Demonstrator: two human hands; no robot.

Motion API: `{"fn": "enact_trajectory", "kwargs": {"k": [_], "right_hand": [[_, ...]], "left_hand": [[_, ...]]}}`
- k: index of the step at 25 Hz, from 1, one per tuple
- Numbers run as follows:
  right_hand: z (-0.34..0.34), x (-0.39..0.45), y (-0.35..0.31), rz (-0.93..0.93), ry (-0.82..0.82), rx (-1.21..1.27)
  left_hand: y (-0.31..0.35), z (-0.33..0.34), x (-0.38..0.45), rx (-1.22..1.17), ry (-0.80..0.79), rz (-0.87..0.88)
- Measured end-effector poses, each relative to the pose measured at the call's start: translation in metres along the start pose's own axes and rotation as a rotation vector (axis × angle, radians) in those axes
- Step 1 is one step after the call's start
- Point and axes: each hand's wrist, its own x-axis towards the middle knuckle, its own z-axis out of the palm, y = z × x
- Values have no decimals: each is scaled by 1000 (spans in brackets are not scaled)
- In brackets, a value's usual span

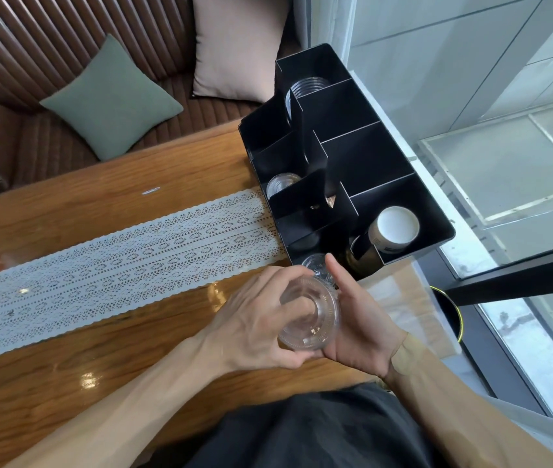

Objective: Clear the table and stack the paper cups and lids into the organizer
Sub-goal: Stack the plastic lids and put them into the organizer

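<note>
So both hands, left hand [254, 329] and right hand [362, 329], are wrapped around a stack of clear lids [308, 319], held above the table [133, 366] just beside the black organizer [386, 157].

Organizer [399, 157] middle compartments open; paper cups [394, 229] block corner.

The lids [308, 315] I hold are clear, glossy plastic, ribbed at the rim. Under them the table [99, 376] is varnished wood, shiny with reflections, crossed by a matt white lace runner [116, 261]. The organizer [369, 157] looks smooth, matt black.
</note>
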Motion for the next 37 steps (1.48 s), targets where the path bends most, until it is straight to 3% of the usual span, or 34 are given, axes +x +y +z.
{"fn": "enact_trajectory", "kwargs": {"k": [7, 10, 12, 14, 16, 18, 20, 22, 24, 37], "right_hand": [[0, -1, -14, -69, 77, 12], [4, -10, -24, -130, 269, -129], [10, -20, -29, -257, 468, -372], [14, -37, -35, -539, 660, -801], [11, -52, -47, -833, 849, -1291], [0, -57, -66, -1006, 999, -1698], [-16, -54, -84, -870, 1037, -1935], [-29, -47, -94, -640, 1038, -2020], [-39, -40, -93, -540, 1062, -2089], [-51, -31, -89, -665, 1141, -2117]], "left_hand": [[-9, -8, 16, -18, 1, 9], [-21, -14, 26, -46, 34, -48], [-36, -20, 34, -80, 79, -172], [-53, -24, 41, -68, 78, -235], [-64, -22, 48, 3, 3, -181], [-68, -16, 56, 85, -118, -74], [-69, -7, 67, 176, -229, 27], [-70, 0, 79, 264, -295, 103], [-70, 6, 90, 320, -349, 182], [-65, 14, 135, 561, -646, 541]]}}
